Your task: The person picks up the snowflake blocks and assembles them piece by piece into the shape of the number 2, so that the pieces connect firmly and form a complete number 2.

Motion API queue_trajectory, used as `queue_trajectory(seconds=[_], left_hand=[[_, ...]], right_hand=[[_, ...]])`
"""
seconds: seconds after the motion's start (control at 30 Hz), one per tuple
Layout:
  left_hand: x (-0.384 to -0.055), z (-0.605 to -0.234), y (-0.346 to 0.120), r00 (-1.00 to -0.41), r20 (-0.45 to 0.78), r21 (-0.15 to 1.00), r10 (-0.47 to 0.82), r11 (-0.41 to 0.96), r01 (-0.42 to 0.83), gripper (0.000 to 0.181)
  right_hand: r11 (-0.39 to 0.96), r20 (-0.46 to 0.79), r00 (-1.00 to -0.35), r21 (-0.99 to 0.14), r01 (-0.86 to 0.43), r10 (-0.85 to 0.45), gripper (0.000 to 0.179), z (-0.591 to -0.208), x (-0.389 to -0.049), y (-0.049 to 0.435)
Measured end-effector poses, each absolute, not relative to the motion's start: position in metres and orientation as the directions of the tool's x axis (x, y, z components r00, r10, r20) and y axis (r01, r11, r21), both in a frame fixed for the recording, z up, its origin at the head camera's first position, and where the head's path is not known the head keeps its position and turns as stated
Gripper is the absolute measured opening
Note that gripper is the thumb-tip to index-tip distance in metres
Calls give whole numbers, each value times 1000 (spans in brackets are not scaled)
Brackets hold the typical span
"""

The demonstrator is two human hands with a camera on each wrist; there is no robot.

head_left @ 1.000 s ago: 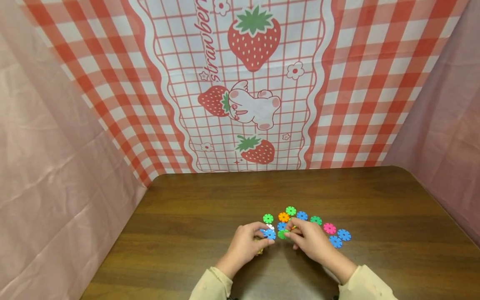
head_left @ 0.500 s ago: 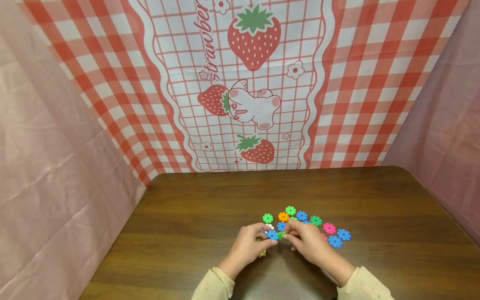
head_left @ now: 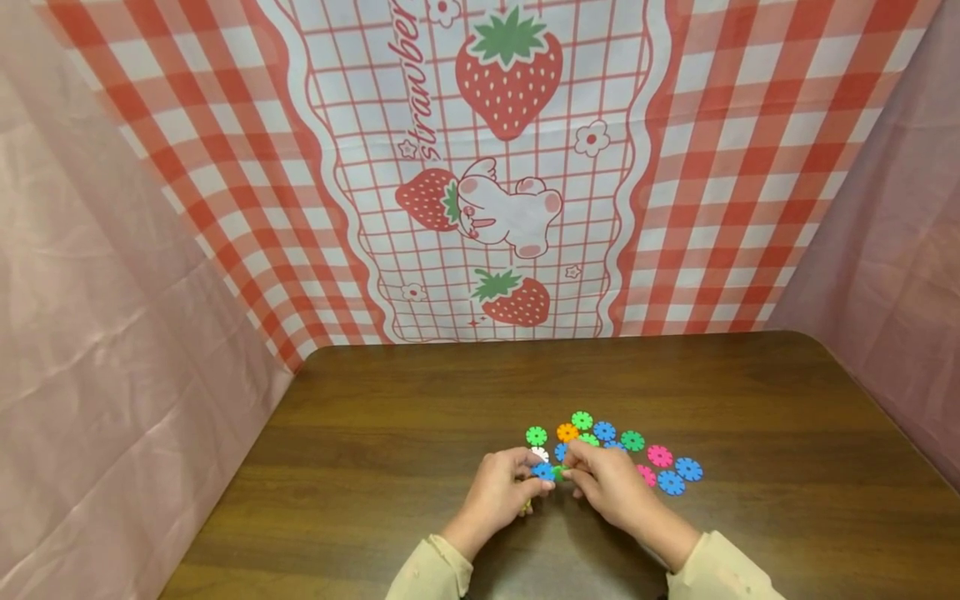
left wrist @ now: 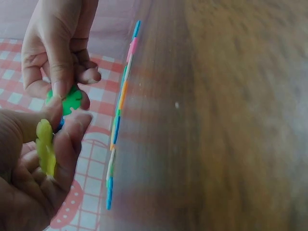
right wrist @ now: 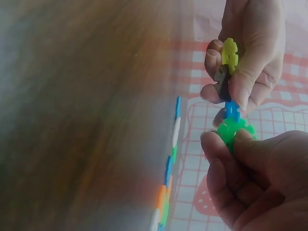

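Observation:
My left hand point(head_left: 497, 487) pinches a blue interlocking disc point(head_left: 543, 472) by its notched rim. A dark disc point(right wrist: 222, 83) and a yellow disc point(right wrist: 230, 54) join on behind the blue one, as the right wrist view shows. Between thumb and fingertips my right hand point(head_left: 618, 483) grips a green interlocking disc point(right wrist: 236, 129). The green disc meets the blue disc's edge at roughly a right angle in the right wrist view; whether their slots are engaged I cannot tell. Fingers hide much of the blue disc.
Loose notched discs lie flat on the brown wooden table point(head_left: 360, 433) beyond the hands: a white one point(head_left: 539, 454), an orange one point(head_left: 567, 432), a pink one point(head_left: 660, 456), a blue one point(head_left: 688, 469) and several others. A strawberry-print cloth point(head_left: 510, 200) hangs behind the table.
The right hand has carried the green disc left until it meets the blue one, turning it more edge-on. The left hand has shifted slightly right. The loose discs have stayed put.

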State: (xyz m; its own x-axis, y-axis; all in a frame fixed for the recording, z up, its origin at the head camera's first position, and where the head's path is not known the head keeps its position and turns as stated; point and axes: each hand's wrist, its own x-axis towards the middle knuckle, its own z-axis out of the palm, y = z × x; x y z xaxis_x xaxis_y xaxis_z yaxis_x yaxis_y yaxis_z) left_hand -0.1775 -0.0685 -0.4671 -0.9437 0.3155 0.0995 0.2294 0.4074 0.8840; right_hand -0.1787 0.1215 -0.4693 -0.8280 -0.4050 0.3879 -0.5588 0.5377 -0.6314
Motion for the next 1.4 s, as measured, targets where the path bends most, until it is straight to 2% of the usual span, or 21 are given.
queue_trajectory(seconds=[0.17, 0.33, 0.43, 0.6, 0.7, 0.87, 1.03, 1.23, 1.4], left_hand=[[-178, -465, -70, -946, 95, 875, 310, 427, 228, 17], [-180, -465, -74, -942, 86, 885, 325, 410, 222, 19], [-180, -466, -76, -944, 48, 928, 328, 334, 164, 18], [-177, -468, -75, -934, -89, 986, 346, 166, -32, 24], [-176, -469, -75, -925, -132, 984, 356, 159, -79, 24], [-175, -472, -79, -936, -141, 981, 321, 174, -88, 19], [-173, -473, -85, -945, -156, 977, 288, 183, -106, 17], [-170, -474, -88, -943, -173, 977, 286, 173, -127, 16], [-166, -475, -87, -941, -179, 981, 288, 124, -148, 17]], right_hand=[[558, 419, -813, -591, -583, -405, 25, -468, -178, 117], [507, 405, -823, -651, -565, -397, 25, -471, -180, 118], [503, 409, -823, -654, -565, -394, 22, -473, -182, 118], [480, 425, -806, -651, -588, -411, 18, -474, -185, 116], [476, 430, -785, -629, -615, -446, 17, -472, -187, 114], [481, 377, -765, -611, -629, -522, 13, -468, -195, 116], [545, 272, -787, -597, -589, -554, 18, -466, -207, 119], [653, 234, -806, -485, -582, -544, 15, -468, -223, 109], [700, 203, -821, -438, -564, -534, 21, -472, -231, 99]])
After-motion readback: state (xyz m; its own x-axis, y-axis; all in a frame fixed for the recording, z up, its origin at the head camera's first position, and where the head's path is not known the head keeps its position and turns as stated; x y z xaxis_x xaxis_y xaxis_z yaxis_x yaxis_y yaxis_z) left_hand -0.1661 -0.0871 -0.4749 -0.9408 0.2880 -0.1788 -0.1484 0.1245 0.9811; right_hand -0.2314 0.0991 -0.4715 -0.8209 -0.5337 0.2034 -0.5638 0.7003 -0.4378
